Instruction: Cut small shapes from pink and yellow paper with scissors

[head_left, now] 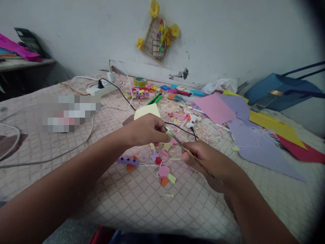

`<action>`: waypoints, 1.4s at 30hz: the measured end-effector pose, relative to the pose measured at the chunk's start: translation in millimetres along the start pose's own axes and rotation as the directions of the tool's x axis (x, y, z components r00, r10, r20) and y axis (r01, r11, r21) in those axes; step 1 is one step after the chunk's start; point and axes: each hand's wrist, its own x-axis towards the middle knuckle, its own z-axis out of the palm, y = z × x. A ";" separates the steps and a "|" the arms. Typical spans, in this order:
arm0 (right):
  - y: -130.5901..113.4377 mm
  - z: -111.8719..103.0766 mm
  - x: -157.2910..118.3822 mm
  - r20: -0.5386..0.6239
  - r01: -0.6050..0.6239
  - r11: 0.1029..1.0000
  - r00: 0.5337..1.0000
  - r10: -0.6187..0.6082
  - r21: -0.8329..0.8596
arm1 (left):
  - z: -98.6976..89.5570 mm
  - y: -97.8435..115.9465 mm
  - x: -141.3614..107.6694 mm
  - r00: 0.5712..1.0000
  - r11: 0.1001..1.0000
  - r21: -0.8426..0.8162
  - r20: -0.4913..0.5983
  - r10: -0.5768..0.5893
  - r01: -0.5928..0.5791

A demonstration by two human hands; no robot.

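My left hand (149, 130) is closed in a pinch on a small piece of pale yellow paper (169, 135). A larger pale yellow sheet (147, 110) shows just behind that hand; whether the hand also touches it I cannot tell. My right hand (203, 154) is wrapped round a pair of scissors (179, 143), whose blades reach up to the left fingertips beside the small piece. On the cloth below lie a purple paper strip with dark dots (129, 161), white string, a pink paper disc (164, 171) and an orange paper piece (165, 182).
A white glue gun (193, 120) lies among paper scraps beyond my hands. Further back are a green cutter knife (154, 99), a roll of tape (140, 81) and a power strip (101, 89) with cables crossing left. Coloured paper sheets (259, 145) and a blue bag (274, 91) occupy the right.
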 end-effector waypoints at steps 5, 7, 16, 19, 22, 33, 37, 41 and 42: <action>0.7 1.1 0.0 0.008 -0.021 1.000 1.000 0.021 0.000 | 1.1 -2.1 0.9 1.000 1.000 0.023 0.003 -0.009 0.009; 2.4 2.0 -0.2 0.004 -0.030 1.000 1.000 0.030 -0.001 | 1.3 -3.1 1.3 1.000 1.000 0.028 0.010 -0.001 0.000; 4.5 2.8 0.0 0.009 -0.027 1.000 1.000 0.027 0.000 | 0.8 -2.9 1.5 0.999 0.998 0.060 0.023 0.030 -0.031; 3.9 1.9 0.3 0.013 -0.010 1.000 1.000 0.010 0.005 | 0.7 -2.6 1.5 0.999 0.998 0.055 0.027 0.030 -0.032; 2.3 0.9 0.8 0.020 0.010 1.000 1.000 -0.010 0.013 | 0.4 -3.0 1.6 0.998 0.996 0.074 0.028 0.051 -0.053; 2.6 0.7 2.0 -0.016 -0.011 0.996 1.000 0.010 -0.087 | 1.1 -5.2 2.2 0.998 0.996 0.068 0.025 0.052 -0.054; 3.9 1.3 2.4 -0.009 0.020 0.996 1.000 -0.021 -0.092 | 0.7 -5.6 2.1 0.999 0.995 0.085 0.020 0.046 -0.047; 5.0 0.5 3.6 0.009 0.026 0.995 1.000 -0.026 -0.093 | 1.0 -6.3 2.2 0.999 0.997 0.071 0.022 0.038 -0.040; 6.1 0.5 4.2 0.012 0.029 0.996 1.000 -0.029 -0.087 | 1.1 -6.4 2.4 0.999 0.997 0.063 0.027 0.035 -0.036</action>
